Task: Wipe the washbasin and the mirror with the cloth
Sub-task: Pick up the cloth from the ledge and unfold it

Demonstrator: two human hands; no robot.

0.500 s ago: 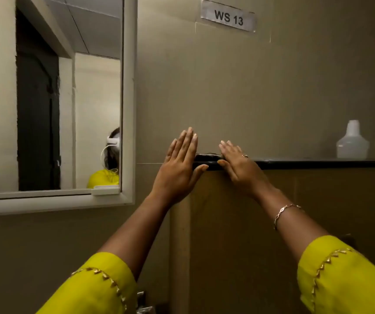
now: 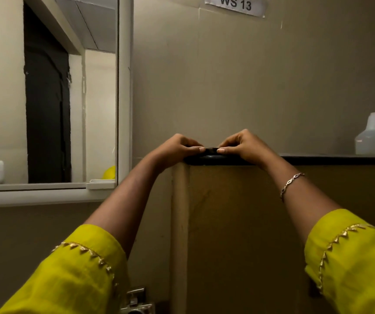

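Black shelf runs from frame centre to the right edge, on top of a brown panel. At its left end lies a small dark item, too dim to identify. Your left hand and right hand pinch it. Translucent bottle stands upright at far right.

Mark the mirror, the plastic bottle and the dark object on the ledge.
mirror [image 2: 5, 87]: head view, on the glass.
plastic bottle [image 2: 373, 141]: head view, on its body.
dark object [image 2: 211, 150]: head view, on its exposed middle.
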